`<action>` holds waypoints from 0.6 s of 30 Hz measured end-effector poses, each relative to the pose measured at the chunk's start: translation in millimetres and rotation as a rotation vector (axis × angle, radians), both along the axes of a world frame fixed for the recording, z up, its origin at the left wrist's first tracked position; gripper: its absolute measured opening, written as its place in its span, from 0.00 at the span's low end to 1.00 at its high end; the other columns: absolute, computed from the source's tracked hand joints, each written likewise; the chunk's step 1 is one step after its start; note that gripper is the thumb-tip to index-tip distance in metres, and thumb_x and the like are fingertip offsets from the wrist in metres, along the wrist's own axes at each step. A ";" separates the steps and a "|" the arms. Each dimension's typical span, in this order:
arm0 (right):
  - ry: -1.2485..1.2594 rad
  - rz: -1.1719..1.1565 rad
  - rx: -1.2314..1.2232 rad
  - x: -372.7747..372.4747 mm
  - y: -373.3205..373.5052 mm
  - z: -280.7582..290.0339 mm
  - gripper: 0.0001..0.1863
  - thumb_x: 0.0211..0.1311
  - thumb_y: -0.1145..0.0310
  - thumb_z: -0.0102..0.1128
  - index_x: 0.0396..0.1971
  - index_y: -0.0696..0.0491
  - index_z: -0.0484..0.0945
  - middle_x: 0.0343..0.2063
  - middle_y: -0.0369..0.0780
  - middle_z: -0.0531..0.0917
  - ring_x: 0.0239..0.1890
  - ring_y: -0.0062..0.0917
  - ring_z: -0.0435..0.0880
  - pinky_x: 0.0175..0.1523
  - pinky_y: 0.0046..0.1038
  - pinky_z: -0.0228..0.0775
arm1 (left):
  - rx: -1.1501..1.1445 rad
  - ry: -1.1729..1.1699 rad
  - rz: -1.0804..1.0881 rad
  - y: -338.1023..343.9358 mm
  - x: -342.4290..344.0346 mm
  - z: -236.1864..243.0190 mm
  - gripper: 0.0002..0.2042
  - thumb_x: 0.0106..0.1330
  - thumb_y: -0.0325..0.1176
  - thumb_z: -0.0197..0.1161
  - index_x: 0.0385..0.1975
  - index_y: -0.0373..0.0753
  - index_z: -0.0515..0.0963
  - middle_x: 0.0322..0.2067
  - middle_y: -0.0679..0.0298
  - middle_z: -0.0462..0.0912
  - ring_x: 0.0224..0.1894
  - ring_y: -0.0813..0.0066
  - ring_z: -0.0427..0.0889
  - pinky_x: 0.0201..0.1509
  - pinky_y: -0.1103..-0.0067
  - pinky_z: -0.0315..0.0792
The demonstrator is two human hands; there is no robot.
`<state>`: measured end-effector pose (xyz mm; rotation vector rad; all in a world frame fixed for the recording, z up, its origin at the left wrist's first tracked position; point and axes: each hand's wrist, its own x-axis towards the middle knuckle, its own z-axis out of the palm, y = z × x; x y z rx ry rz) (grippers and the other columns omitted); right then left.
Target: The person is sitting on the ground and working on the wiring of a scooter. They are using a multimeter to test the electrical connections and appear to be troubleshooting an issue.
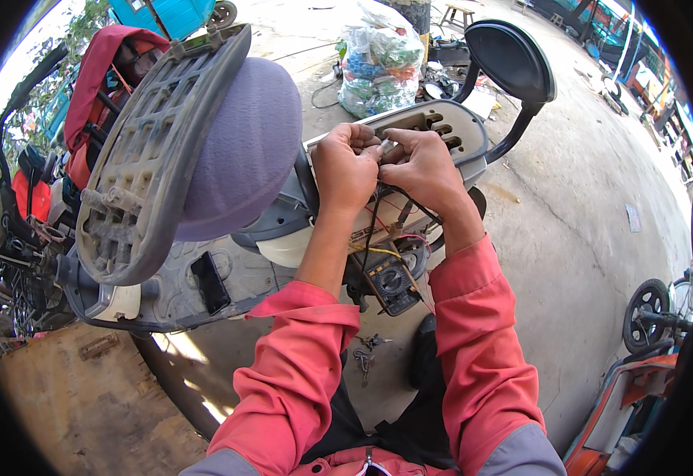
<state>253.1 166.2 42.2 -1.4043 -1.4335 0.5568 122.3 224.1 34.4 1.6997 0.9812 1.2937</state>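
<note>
Just above the middle of the frame, both hands meet over the rear of a grey plastic scooter body, fingertips pressed together. The left hand is curled with its thumb and forefinger pinched, and the right hand is clenched the same way from the other side, so the two knuckle rows face each other. Between them sits a small pale metal piece, probably a connector or probe tip, though it is too small to tell for certain. Thin black and red wire leads drop from that pinch straight toward the lower middle of the frame, their long axis running nearly vertical, and end at a dark handheld multimeter with a round dial hanging between the forearms. Neither hand is nearer the pinched piece; it lies at the fingertips of both, with the meter well below the wrists. Directly behind the hands is a grey oval tail-light housing with slotted openings, and above it a black curved backrest pad. A raised seat, its ribbed grey underside turned toward the camera, fills the upper left. A clear bag of coloured scraps stands on the concrete floor at the top centre.
</note>
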 end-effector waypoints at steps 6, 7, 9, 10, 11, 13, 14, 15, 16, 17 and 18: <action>-0.076 -0.043 -0.016 -7.7 -1.7 8.6 0.14 0.45 0.72 0.66 0.31 0.64 0.80 0.21 0.45 0.85 0.25 0.21 0.84 0.33 0.27 0.74 | 0.026 0.027 0.025 0.9 -2.9 -0.4 0.09 0.54 0.18 0.70 0.35 0.28 0.82 0.29 0.61 0.86 0.29 0.80 0.84 0.35 0.82 0.79; -0.080 -0.047 -0.018 -7.2 -2.0 8.5 0.14 0.45 0.71 0.66 0.31 0.64 0.80 0.21 0.45 0.85 0.25 0.21 0.84 0.33 0.27 0.74 | 0.023 0.024 0.020 0.9 -2.4 -0.4 0.09 0.54 0.18 0.70 0.35 0.28 0.82 0.29 0.61 0.86 0.29 0.80 0.84 0.35 0.82 0.79; -0.087 -0.054 -0.023 -6.5 -2.4 8.4 0.13 0.45 0.71 0.66 0.31 0.64 0.80 0.21 0.45 0.85 0.25 0.21 0.83 0.34 0.27 0.74 | 0.019 0.023 0.015 0.8 -1.6 -0.5 0.09 0.54 0.18 0.70 0.35 0.28 0.82 0.29 0.61 0.87 0.29 0.80 0.84 0.35 0.82 0.79; -0.080 -0.062 -0.010 -6.6 -2.6 8.2 0.13 0.45 0.71 0.66 0.30 0.64 0.80 0.21 0.45 0.85 0.25 0.21 0.83 0.34 0.27 0.74 | 0.019 0.025 0.015 0.6 -1.3 0.0 0.09 0.54 0.18 0.70 0.35 0.28 0.82 0.29 0.61 0.87 0.29 0.81 0.84 0.35 0.82 0.79; -0.074 -0.069 0.003 -7.0 -2.9 7.7 0.13 0.46 0.71 0.66 0.30 0.64 0.81 0.21 0.45 0.84 0.25 0.21 0.83 0.34 0.27 0.74 | 0.019 0.028 0.015 0.4 -1.2 0.5 0.09 0.54 0.18 0.70 0.35 0.28 0.82 0.29 0.61 0.87 0.29 0.81 0.84 0.35 0.82 0.79; -0.067 -0.081 0.015 -7.9 -3.0 7.6 0.12 0.46 0.71 0.66 0.30 0.64 0.81 0.21 0.45 0.84 0.24 0.21 0.83 0.33 0.27 0.74 | 0.022 0.029 0.012 0.4 -1.7 1.1 0.09 0.54 0.17 0.70 0.35 0.28 0.82 0.29 0.61 0.87 0.29 0.81 0.84 0.35 0.83 0.79; -0.068 -0.085 0.014 -8.5 -2.8 7.8 0.12 0.46 0.71 0.65 0.29 0.64 0.81 0.21 0.45 0.84 0.24 0.21 0.83 0.33 0.28 0.74 | 0.023 0.030 0.011 0.5 -1.9 1.3 0.09 0.54 0.17 0.69 0.35 0.28 0.82 0.29 0.61 0.87 0.29 0.81 0.84 0.35 0.83 0.79; -0.068 -0.089 0.012 -8.9 -2.6 7.9 0.12 0.46 0.71 0.65 0.29 0.64 0.81 0.20 0.45 0.84 0.24 0.21 0.83 0.33 0.28 0.74 | 0.026 0.033 0.012 0.4 -2.2 1.3 0.09 0.54 0.17 0.69 0.35 0.28 0.82 0.29 0.61 0.87 0.29 0.81 0.84 0.35 0.83 0.79; -0.064 -0.095 0.012 -8.8 -2.4 7.5 0.12 0.46 0.71 0.65 0.29 0.64 0.80 0.20 0.45 0.84 0.23 0.21 0.83 0.33 0.28 0.74 | 0.029 0.035 0.012 0.1 -2.2 1.4 0.09 0.54 0.17 0.69 0.35 0.29 0.82 0.29 0.61 0.87 0.29 0.81 0.83 0.34 0.83 0.79; -0.060 -0.101 0.012 -8.7 -2.0 6.7 0.12 0.46 0.71 0.65 0.29 0.64 0.80 0.20 0.45 0.84 0.23 0.21 0.83 0.32 0.28 0.74 | 0.032 0.038 0.012 -0.1 -2.3 1.4 0.08 0.54 0.17 0.69 0.35 0.29 0.82 0.29 0.61 0.87 0.29 0.81 0.83 0.34 0.83 0.79; -0.055 -0.107 0.011 -8.5 -1.4 5.5 0.11 0.47 0.71 0.65 0.29 0.64 0.80 0.20 0.45 0.84 0.23 0.21 0.82 0.32 0.28 0.74 | 0.031 0.033 0.006 0.2 -2.4 0.9 0.08 0.54 0.17 0.69 0.35 0.29 0.82 0.29 0.61 0.87 0.29 0.81 0.83 0.34 0.83 0.79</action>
